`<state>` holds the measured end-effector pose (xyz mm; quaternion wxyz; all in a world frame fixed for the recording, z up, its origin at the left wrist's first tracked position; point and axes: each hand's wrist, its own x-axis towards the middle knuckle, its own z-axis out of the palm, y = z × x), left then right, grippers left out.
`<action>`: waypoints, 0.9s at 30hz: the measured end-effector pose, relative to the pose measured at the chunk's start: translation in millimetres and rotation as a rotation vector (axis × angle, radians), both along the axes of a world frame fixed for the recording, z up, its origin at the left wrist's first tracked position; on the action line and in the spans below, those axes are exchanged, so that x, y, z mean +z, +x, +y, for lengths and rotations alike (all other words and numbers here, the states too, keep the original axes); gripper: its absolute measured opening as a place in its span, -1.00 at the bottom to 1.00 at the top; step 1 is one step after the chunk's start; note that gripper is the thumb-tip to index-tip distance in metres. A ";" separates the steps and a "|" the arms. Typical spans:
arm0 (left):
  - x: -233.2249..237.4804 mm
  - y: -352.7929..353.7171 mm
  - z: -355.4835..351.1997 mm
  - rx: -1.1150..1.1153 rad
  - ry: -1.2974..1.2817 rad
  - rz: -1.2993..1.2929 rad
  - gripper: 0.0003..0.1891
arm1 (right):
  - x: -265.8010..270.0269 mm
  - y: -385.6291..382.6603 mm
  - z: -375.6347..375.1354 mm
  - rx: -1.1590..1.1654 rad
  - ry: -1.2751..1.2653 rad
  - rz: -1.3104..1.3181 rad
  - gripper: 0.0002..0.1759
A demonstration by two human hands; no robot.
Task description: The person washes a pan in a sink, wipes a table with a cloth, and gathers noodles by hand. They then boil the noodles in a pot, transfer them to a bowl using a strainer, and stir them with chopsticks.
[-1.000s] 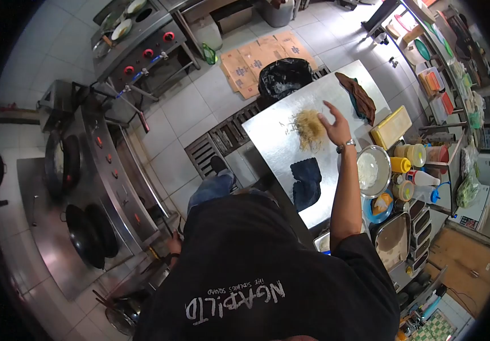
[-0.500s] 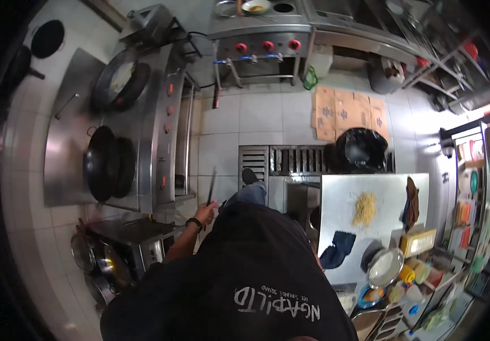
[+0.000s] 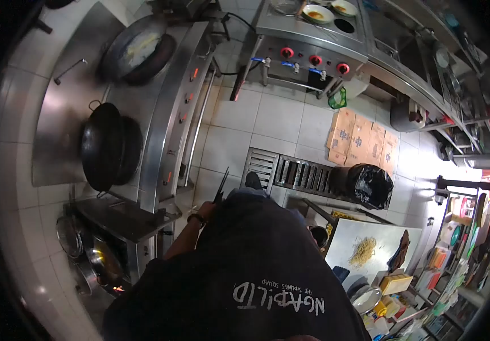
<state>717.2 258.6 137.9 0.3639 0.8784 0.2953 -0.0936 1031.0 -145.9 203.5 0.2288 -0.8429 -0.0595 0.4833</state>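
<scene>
My left hand, with a dark band on its wrist, is closed around a pair of long dark tongs. The two thin tips of the tongs point forward, over the tiled floor. Closest to this hand on the left is the front of a steel stove. My right hand is hidden behind my torso in the dark shirt. On that side stands a steel table with a heap of pale noodles on it.
Two woks sit on the left stove, the far one with pale food inside. Ahead is another burner stove bearing plates. A black-lined bin stands beside the floor drain, near flattened cardboard.
My view has turned and shifted forward, so the far stove and left woks look nearer. The steel table has slid lower in view. The tongs stay in my left hand.
</scene>
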 end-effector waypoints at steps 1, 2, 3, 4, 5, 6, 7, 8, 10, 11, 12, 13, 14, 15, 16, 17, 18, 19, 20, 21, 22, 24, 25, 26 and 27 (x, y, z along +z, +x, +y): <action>8.1 1.2 -0.2 0.016 -0.012 0.002 -0.54 | -3.5 8.1 10.7 0.032 0.002 -0.006 -0.33; 17.4 2.4 0.6 0.216 -0.241 0.140 -0.54 | -6.7 14.6 21.3 0.075 0.008 -0.019 -0.33; 24.8 1.2 0.9 0.414 -0.470 0.278 -0.55 | -7.4 23.1 32.5 0.120 0.022 -0.035 -0.33; 14.9 -9.9 -1.4 0.427 -0.477 0.279 -0.55 | -9.8 29.4 44.1 0.164 0.034 -0.051 -0.33; -12.0 -29.6 -5.8 0.347 -0.402 0.152 -0.57 | 0.2 39.3 64.4 0.176 0.034 -0.052 -0.33; -31.9 -44.6 -8.5 0.265 -0.323 0.025 -0.59 | 27.0 49.3 92.1 -0.145 -0.079 0.108 -0.28; -41.8 -53.1 -10.2 0.272 -0.326 0.020 -0.59 | 41.8 56.9 109.5 -0.469 -0.194 0.265 -0.14; -49.5 -60.1 -14.5 0.340 -0.387 0.036 -0.61 | 1.8 62.3 87.1 0.166 -0.009 -0.018 -0.20; -63.3 -70.5 -30.2 0.474 -0.520 0.074 -0.64 | 10.2 91.5 107.7 0.324 0.007 -0.081 -0.28; -66.8 -77.6 -41.1 0.543 -0.589 0.100 -0.66 | 14.5 108.3 123.9 0.477 0.033 -0.135 -0.36; -64.8 -85.0 -52.6 0.612 -0.659 0.130 -0.67 | 19.6 124.1 141.3 0.629 0.059 -0.182 -0.43; -57.7 -87.0 -61.0 0.639 -0.652 0.158 -0.67 | 20.7 139.8 158.0 0.781 0.091 -0.228 -0.51; -49.8 -89.4 -66.7 0.665 -0.627 0.180 -0.67 | 7.3 161.6 174.8 0.407 0.108 -0.216 -0.62; -42.8 -88.7 -71.7 0.694 -0.604 0.201 -0.67 | 0.5 189.1 201.3 0.035 0.126 -0.208 -0.72; -35.9 -87.9 -75.0 0.720 -0.586 0.220 -0.67 | -1.6 223.3 222.9 0.209 0.271 -0.497 -0.69; -35.6 -89.4 -79.6 0.750 -0.568 0.238 -0.67 | 13.5 254.4 252.1 0.383 0.417 -0.781 -0.66; -30.7 -86.5 -80.1 0.774 -0.552 0.257 -0.67 | 53.3 267.0 297.7 0.055 0.443 -0.823 -0.60; -25.9 -83.0 -79.6 0.795 -0.537 0.269 -0.67 | 85.1 290.2 336.2 -0.010 0.416 -0.712 -0.55; -24.9 -82.2 -80.4 0.817 -0.519 0.287 -0.67 | 74.3 329.5 360.7 0.009 0.415 -0.796 -0.50; -17.3 -75.3 -78.1 0.841 -0.507 0.301 -0.67 | 110.7 348.3 403.2 0.047 0.512 -0.858 -0.48; -12.2 -68.5 -74.0 0.857 -0.487 0.313 -0.67 | 118.8 378.1 435.7 0.093 0.507 -0.902 -0.48; -7.2 -49.3 -63.9 0.887 -0.441 0.316 -0.67 | 117.2 443.6 499.5 0.178 0.493 -0.974 -0.48; -2.4 -35.2 -56.5 0.895 -0.404 0.313 -0.67 | 112.8 476.1 529.0 0.213 0.483 -1.002 -0.47; 4.5 -21.4 -48.9 0.899 -0.361 0.312 -0.67 | 104.9 505.3 555.5 0.211 0.482 -0.997 -0.47; 11.4 -5.8 -38.8 0.901 -0.320 0.312 -0.67 | 94.2 532.3 580.1 0.336 0.490 -1.082 -0.46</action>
